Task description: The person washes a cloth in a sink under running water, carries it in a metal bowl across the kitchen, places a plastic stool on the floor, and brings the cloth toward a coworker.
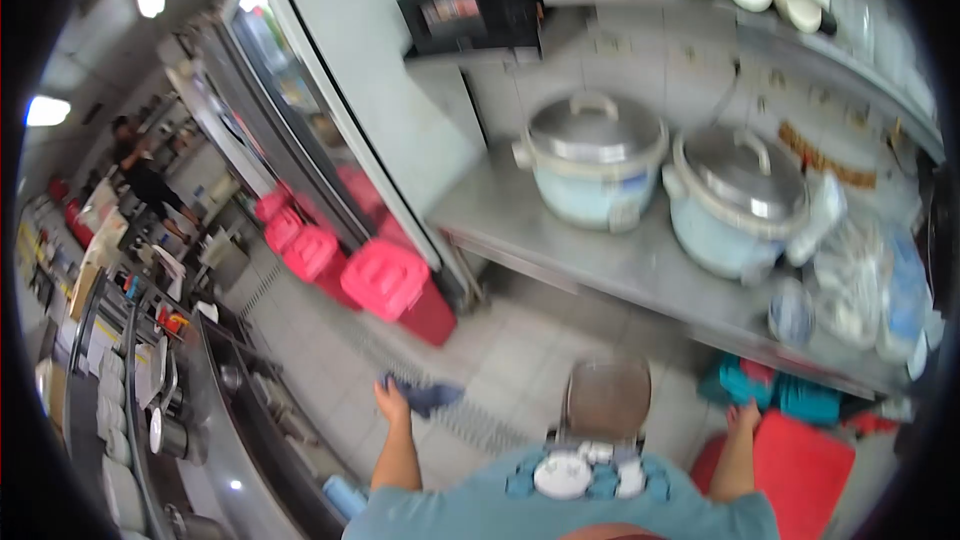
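My left hand (392, 404) reaches out over the tiled floor, closed on a dark blue cloth (430, 397) that hangs out to the right. On the other side, my right hand (742, 416) is beside a large red plastic lid or panel (803, 465), just below teal plastic baskets (806, 398). Blur hides its fingers, and I cannot tell whether it touches the red plastic. A brown-topped stool (607, 398) stands between my two arms.
Two lidded rice cookers (597, 162) sit on a steel counter (500, 195) with plastic bags (850, 275). Red lidded bins (390, 285) line the glass-door fridge (285, 80). A steel sink counter (225, 440) runs along the left. Another person (148, 175) stands far back.
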`<state>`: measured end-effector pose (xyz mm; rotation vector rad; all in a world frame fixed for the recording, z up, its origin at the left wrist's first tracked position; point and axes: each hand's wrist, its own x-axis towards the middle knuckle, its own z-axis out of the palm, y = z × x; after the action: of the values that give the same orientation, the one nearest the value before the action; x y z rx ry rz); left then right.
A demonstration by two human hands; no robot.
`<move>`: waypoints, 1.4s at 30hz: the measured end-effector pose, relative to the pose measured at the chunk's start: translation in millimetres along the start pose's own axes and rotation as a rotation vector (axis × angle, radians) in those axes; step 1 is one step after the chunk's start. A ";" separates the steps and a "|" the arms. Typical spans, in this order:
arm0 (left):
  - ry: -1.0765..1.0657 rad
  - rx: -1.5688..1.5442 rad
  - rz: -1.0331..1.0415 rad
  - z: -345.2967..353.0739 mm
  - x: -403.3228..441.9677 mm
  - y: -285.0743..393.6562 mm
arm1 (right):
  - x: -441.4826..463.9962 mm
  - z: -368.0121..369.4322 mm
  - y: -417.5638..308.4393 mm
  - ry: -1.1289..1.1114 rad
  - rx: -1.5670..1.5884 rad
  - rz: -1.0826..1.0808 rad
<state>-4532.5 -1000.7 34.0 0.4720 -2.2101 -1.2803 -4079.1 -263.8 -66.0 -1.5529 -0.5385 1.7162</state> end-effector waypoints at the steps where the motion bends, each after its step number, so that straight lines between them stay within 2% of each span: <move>1: -0.040 0.062 0.012 -12.0 -7.6 -5.0 | -36.8 -11.9 17.8 0.153 -0.072 0.103; 2: -0.124 0.058 -0.079 -15.3 -9.0 -23.7 | -65.4 -27.5 37.4 0.130 -0.086 0.167; 3: -0.180 0.029 -0.164 -18.6 -15.6 -43.5 | -100.1 -37.3 53.0 0.088 -0.277 0.144; 4: -0.221 -0.011 -0.240 -21.7 -17.4 -59.4 | -116.0 -50.1 80.1 0.180 -0.380 0.083; 8: -0.275 0.084 -0.227 -50.9 -54.0 -94.7 | -169.5 -107.4 144.7 0.157 -0.903 0.010; 9: -0.393 0.040 -0.293 -61.3 -56.8 -115.9 | -180.7 -115.3 146.3 0.180 -0.915 0.015; 10: -0.506 -0.005 -0.360 -73.9 -59.3 -128.7 | -188.0 -122.2 151.5 0.086 -1.002 0.179; 11: -0.519 0.011 -0.373 -88.3 -63.2 -141.9 | -195.8 -131.8 156.6 -0.013 -1.081 0.351; 13: -0.697 0.241 -0.259 -108.0 -69.9 -160.6 | -208.3 -136.8 158.8 0.000 -1.063 0.406; 14: -0.695 0.244 -0.268 -120.3 -73.4 -168.6 | -212.1 -133.6 159.1 -0.005 -1.037 0.449; 16: -0.663 0.265 -0.144 -123.2 -72.2 -180.5 | -222.1 -103.6 148.1 -0.019 -1.142 0.394; 18: -0.644 0.236 -0.206 -125.9 -73.6 -176.9 | -219.7 -79.9 137.3 -0.090 -1.265 0.303; 19: -0.625 0.155 -0.283 -126.7 -74.8 -177.3 | -201.8 -70.4 137.1 -0.120 -1.231 0.286; 20: -0.606 0.074 -0.357 -127.4 -76.1 -175.1 | -156.1 -69.9 137.4 -0.464 -1.585 0.018; 21: -0.592 -0.018 -0.455 -128.1 -78.0 -167.1 | -156.3 -51.8 132.4 -0.516 -1.586 -0.063; 22: -0.588 -0.014 -0.466 -125.2 -75.7 -165.5 | -157.3 -33.0 127.1 -0.565 -1.586 -0.146; 23: -0.571 0.010 -0.413 -123.3 -76.1 -168.9 | -193.6 9.2 118.9 -0.311 -1.265 -0.024; 25: -0.549 0.039 -0.382 -125.0 -82.8 -177.4 | -214.7 59.8 111.2 -0.321 -1.227 -0.059; 28: -0.543 -0.084 -0.409 -119.7 -87.0 -186.1 | -232.7 115.6 110.1 -0.450 -1.351 -0.159; 32: -0.487 -0.129 -0.514 -127.0 -95.4 -182.3 | -240.1 156.9 123.4 -0.530 -1.419 -0.161; 35: -0.410 -0.195 -0.509 -127.4 -97.2 -186.6 | -241.7 179.8 135.6 -0.517 -1.445 -0.066; 37: -0.406 -0.198 -0.506 -129.0 -96.5 -180.3 | -244.8 193.0 140.9 -0.523 -1.230 0.102; 38: -0.415 -0.205 -0.489 -130.0 -94.4 -176.7 | -245.6 202.5 144.5 -0.527 -1.243 0.108; 41: -0.415 -0.199 -0.468 -126.5 -94.0 -181.5 | -241.4 247.5 155.7 -0.567 -1.234 0.009; 42: -0.403 -0.197 -0.477 -124.7 -93.8 -172.3 | -243.4 270.9 160.2 -0.610 -1.259 -0.101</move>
<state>-4376.9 -1119.2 -91.5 0.7489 -2.3354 -1.9704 -4384.4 -502.6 23.7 -1.6103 -2.2790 1.8150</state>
